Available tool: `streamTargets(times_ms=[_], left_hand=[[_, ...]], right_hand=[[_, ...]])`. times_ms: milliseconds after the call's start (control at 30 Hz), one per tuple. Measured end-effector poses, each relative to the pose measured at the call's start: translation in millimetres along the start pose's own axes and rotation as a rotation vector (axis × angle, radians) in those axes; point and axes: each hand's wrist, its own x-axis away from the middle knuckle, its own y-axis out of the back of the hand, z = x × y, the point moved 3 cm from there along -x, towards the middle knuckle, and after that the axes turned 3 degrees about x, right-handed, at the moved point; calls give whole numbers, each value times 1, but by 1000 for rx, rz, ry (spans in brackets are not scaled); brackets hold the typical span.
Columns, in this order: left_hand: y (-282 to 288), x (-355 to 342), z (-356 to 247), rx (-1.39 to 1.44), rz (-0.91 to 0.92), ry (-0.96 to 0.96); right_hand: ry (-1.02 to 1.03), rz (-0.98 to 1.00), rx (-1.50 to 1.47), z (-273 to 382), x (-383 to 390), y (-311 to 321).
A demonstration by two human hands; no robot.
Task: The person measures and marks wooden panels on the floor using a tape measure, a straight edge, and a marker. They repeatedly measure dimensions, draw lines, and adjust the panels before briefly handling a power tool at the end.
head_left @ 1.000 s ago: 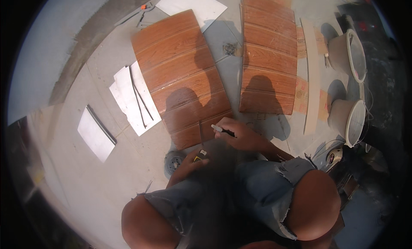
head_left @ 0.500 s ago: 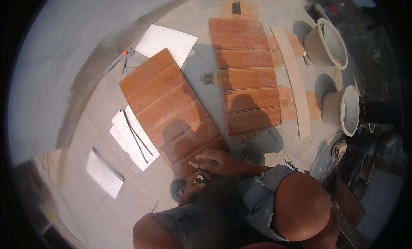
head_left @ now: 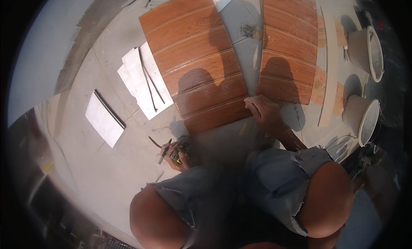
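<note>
A brown wood-grain panel point(head_left: 201, 47) with grooves across it lies on the floor in front of me. My right hand point(head_left: 265, 114) grips its near right corner, the fingertips curled at the edge. Left of the panel's near end, my left hand point(head_left: 172, 158) is closed around a black-and-yellow tape measure point(head_left: 176, 155). A pen-like marker point(head_left: 164, 152) sticks out between its fingers. The second grooved panel point(head_left: 288, 47) lies to the right, with my shadow across it.
White sheets point(head_left: 143, 88) with thin dark strips lie at left, another white sheet point(head_left: 104, 120) nearer. A long pale board point(head_left: 329, 69) rests on cardboard point(head_left: 318, 84) at right. Two buckets point(head_left: 359, 47) point(head_left: 358, 116) stand beyond it. A small yellow strip point(head_left: 243, 129) lies near my right hand.
My right hand has left the side of my left hand and moved right to the panel's corner. The marker now shows in my left hand. My view has shifted, so the panels appear higher.
</note>
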Motion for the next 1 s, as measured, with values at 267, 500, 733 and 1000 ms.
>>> streamTargets(times_ms=[267,500,733,1000], left_hand=[[-7,3,8,-167,26,-92],[-10,3,17,-139,62,-92],[-10,-1,19,-146,109,-46],[-18,-5,20,-176,107,-116]], right_hand=[[98,-96,569,-14,39,-22],[-229,55,578,-29,31,-28],[-331,299,462,-32,20,-20],[-307,247,463,-36,20,-25]])
